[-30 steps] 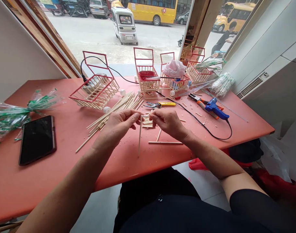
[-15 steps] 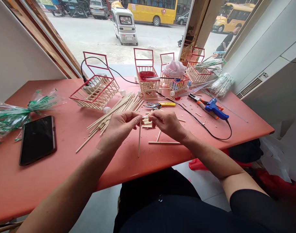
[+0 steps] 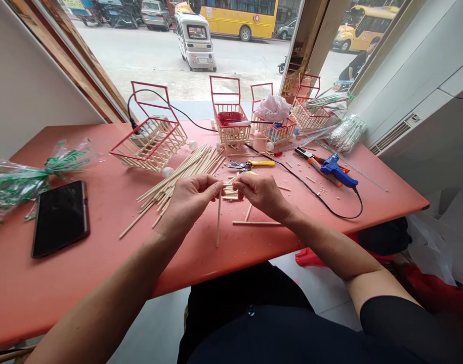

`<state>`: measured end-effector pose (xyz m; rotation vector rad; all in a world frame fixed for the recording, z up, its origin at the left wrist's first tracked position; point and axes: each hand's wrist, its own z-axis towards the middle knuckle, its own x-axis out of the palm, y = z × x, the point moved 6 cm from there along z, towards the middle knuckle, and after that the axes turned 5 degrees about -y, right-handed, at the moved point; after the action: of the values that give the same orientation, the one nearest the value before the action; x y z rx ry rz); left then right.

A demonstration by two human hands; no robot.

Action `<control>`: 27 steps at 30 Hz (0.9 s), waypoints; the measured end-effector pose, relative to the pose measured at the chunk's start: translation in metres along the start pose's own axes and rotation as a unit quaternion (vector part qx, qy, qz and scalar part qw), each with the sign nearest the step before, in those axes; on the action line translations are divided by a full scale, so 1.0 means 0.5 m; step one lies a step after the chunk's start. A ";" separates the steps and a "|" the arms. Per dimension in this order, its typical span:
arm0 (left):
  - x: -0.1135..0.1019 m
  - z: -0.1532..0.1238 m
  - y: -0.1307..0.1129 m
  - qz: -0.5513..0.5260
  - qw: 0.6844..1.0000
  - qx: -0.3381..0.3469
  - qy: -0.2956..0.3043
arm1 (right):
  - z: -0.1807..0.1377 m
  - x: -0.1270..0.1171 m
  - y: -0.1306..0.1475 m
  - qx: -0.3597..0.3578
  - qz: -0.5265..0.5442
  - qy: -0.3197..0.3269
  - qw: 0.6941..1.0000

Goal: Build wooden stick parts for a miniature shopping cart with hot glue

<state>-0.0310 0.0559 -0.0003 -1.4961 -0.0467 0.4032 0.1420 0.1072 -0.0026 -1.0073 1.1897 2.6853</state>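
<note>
Over the front middle of the table, my left hand (image 3: 195,198) pinches the upper end of a thin wooden stick (image 3: 218,222), which hangs down from thumb and forefinger. My right hand (image 3: 262,192) is close beside it, thumb and forefinger closed on a short wooden stick (image 3: 227,184) that spans the small space between the hands. Whether the two sticks are joined is hidden by my fingertips. Short cut sticks (image 3: 231,191) lie just beyond the hands. A bundle of long sticks (image 3: 185,169) spreads behind my left hand, and yellow-handled wire strippers (image 3: 250,164) rest past my fingers.
Small stick-built carts with red rims, one a cart (image 3: 150,144) at left, line the window side. A blue glue gun (image 3: 336,171) with its cord and orange-handled pliers (image 3: 314,164) lie to the right. At left are a phone (image 3: 60,218) and plastic-wrapped bundles (image 3: 22,184).
Both hands hold nearly the same pose and place. The view has shifted very slightly; nothing was picked up or put down.
</note>
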 end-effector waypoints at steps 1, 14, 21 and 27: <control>0.001 0.000 0.000 -0.002 1.000 -0.001 0.001 | 0.000 0.000 0.000 0.000 -0.001 0.001 1.000; -0.002 -0.003 -0.022 -0.036 0.999 -0.019 0.019 | 0.003 -0.004 -0.005 0.004 -0.022 -0.001 1.000; -0.005 -0.003 -0.018 -0.031 0.999 -0.024 0.008 | 0.003 -0.005 -0.001 -0.005 -0.016 -0.003 1.000; -0.004 -0.003 -0.017 -0.033 0.999 -0.030 0.008 | 0.002 -0.002 -0.001 0.007 -0.019 0.004 1.000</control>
<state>-0.0305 0.0534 0.0081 -1.5519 -0.0955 0.3380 0.1422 0.1085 -0.0016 -1.0297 1.1752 2.6428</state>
